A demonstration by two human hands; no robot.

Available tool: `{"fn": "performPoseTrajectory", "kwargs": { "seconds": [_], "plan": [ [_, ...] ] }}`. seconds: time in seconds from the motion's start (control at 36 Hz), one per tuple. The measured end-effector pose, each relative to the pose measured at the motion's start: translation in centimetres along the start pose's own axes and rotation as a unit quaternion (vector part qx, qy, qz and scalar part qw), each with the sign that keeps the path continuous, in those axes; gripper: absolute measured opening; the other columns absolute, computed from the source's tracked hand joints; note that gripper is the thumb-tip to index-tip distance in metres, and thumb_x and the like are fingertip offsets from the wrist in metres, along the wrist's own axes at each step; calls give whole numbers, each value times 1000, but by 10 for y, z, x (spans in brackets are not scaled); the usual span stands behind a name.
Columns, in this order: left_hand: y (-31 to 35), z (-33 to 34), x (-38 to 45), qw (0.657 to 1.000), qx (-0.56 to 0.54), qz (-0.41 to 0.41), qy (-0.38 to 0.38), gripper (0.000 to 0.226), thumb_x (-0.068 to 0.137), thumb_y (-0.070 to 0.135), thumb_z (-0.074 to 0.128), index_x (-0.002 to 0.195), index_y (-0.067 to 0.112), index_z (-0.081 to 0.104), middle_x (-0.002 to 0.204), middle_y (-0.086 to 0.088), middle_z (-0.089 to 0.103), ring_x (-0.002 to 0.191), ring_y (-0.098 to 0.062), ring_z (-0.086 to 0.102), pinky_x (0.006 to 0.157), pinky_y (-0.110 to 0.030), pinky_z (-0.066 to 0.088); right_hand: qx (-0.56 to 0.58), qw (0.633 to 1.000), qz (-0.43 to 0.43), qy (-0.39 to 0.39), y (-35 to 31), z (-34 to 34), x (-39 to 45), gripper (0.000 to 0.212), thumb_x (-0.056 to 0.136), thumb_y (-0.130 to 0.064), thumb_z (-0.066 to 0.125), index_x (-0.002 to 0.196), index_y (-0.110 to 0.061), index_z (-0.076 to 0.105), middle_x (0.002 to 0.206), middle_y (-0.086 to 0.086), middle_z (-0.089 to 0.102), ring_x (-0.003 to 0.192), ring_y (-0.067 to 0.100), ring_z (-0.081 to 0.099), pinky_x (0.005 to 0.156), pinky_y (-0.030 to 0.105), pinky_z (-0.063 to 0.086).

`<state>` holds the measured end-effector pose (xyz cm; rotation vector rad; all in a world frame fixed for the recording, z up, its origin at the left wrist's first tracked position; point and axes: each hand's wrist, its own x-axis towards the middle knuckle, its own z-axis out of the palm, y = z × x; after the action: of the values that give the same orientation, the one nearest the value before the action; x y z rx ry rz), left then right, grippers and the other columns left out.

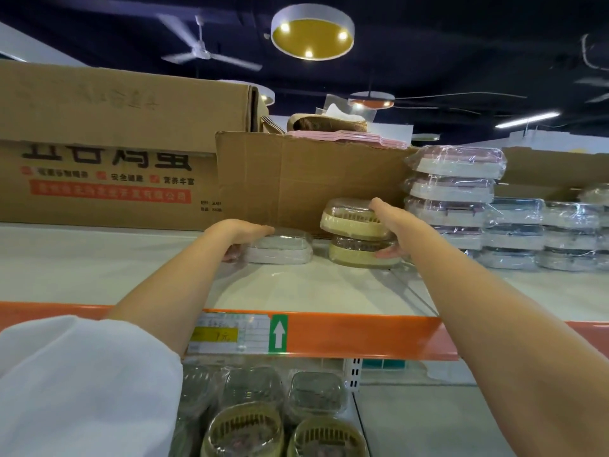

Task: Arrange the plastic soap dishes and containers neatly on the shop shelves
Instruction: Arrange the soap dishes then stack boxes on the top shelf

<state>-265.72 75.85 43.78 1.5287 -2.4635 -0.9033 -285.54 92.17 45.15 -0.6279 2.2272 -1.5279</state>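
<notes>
On the top shelf (296,288) a wrapped white soap dish (283,249) lies flat. My left hand (237,235) grips its left end, fingers over the top. To its right stand two stacked yellow round dishes (356,235) in clear wrap, the upper one tilted. My right hand (389,225) holds this stack from the right side, fingers on the top dish and thumb at the lower one.
Cardboard boxes (108,150) and a brown carton (306,179) stand close behind the dishes. Stacks of wrapped pink and grey dishes (458,199) fill the shelf's right. An orange shelf edge (356,338) carries a price label. More wrapped dishes (280,410) sit on the shelf below.
</notes>
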Motion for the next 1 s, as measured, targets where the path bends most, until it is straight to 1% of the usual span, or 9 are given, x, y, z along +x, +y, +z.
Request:
{"fn": "performPoseTrajectory", "kwargs": {
  "seconds": [0.08,0.22,0.39,0.47,0.58,0.67,0.75,0.86,1.0],
  "plan": [
    [1,-1,-2,999,-33,-9,0,83,82,70,51,138,10,41,65,-5,40,51,-12,31,52,-24,28,39,999,1,-17,-3,-5,-7,33,94,-41,48,119,-20,42,134,8,40,94,33,61,75,37,59],
    [5,0,-6,997,-79,-10,-15,87,79,69,58,138,8,40,68,-7,39,55,-14,32,63,-27,32,89,995,8,-35,-5,-9,-13,31,92,-29,53,116,-16,39,121,11,37,107,29,51,82,33,55],
    [7,9,-14,992,-128,-9,7,87,73,70,63,133,11,41,75,-5,40,57,-14,34,57,-25,33,114,991,46,-54,4,-19,-25,51,82,-34,64,123,-15,39,121,14,44,103,28,53,60,31,50],
    [10,15,-21,982,-190,7,25,75,77,61,67,127,13,39,97,-11,46,73,-21,51,72,-28,50,118,989,55,-69,11,-26,-35,55,79,-38,66,122,-13,41,116,14,47,91,25,51,54,30,45],
    [16,19,-37,966,-254,34,22,63,84,48,66,128,12,39,112,-14,48,68,-20,57,52,-25,52,182,978,45,-88,20,-33,-48,51,77,-32,67,120,-12,48,115,13,55,96,26,57,65,34,54],
    [19,22,-52,957,-276,76,41,59,88,41,64,133,11,41,129,-14,44,63,-19,56,54,-22,50,220,970,36,-99,28,-35,-59,62,67,-26,70,125,-15,51,120,13,61,102,27,62,72,36,56],
    [16,28,-68,945,-308,91,55,60,85,41,67,132,10,45,126,-14,45,65,-19,55,53,-23,52,226,969,20,-101,33,-39,-76,51,75,-27,66,123,-15,52,117,12,63,98,24,62,69,34,54],
    [8,37,-88,938,-328,98,59,59,81,40,72,127,9,50,120,-13,54,71,-19,58,54,-24,52,226,968,16,-109,41,-50,-93,58,73,-28,67,127,-15,52,118,12,63,103,24,62,79,36,55],
    [2,44,-118,927,-354,108,68,46,81,40,71,112,10,54,103,-10,56,67,-17,58,46,-21,51,250,961,-14,-119,48,-63,-125,40,81,-24,64,118,-11,54,110,10,65,90,21,64,61,31,52]
  ]
}}
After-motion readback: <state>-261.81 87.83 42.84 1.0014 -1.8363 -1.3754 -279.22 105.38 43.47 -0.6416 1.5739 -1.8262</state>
